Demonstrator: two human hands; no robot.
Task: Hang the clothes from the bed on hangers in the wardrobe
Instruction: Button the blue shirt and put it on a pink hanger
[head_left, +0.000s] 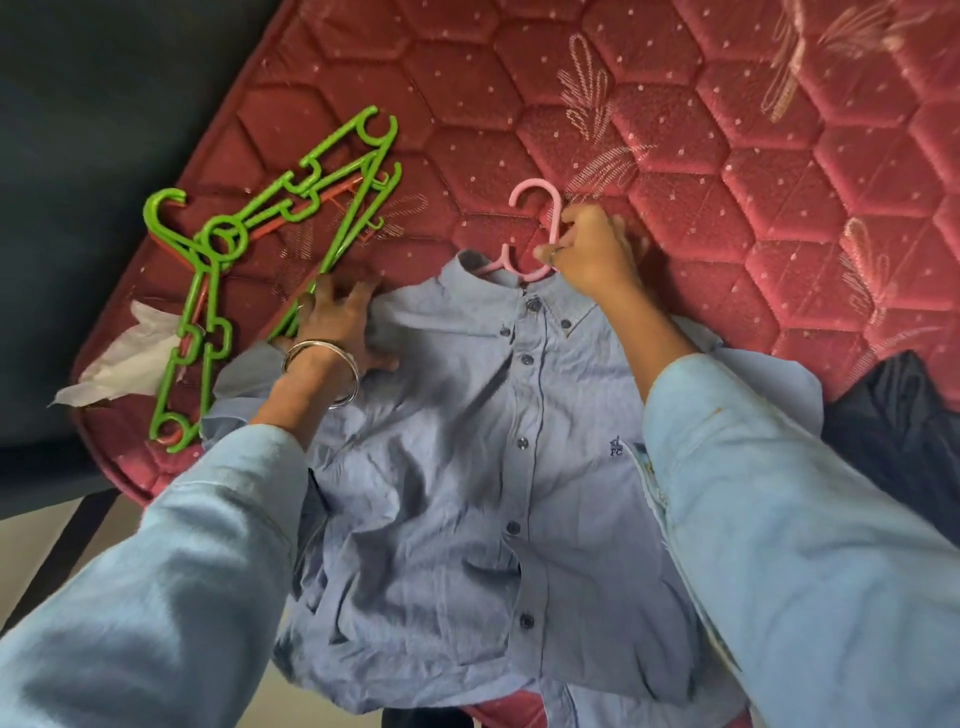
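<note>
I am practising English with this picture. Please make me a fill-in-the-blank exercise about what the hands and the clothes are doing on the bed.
1. The right hand grips the neck of a ____ hanger at the shirt's collar.
2. The left hand rests on the shoulder of the light ____ shirt.
3. The spare hangers lying on the mattress beside the left hand are mostly ____.
4. The shirt's front is ____ up.

Missing words: pink; blue; green; buttoned

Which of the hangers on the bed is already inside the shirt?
The pink hanger: its hook sticks out of the blue shirt's collar, gripped by the right hand. The green hangers lie bare in a pile to the left, beside the left hand.
</note>
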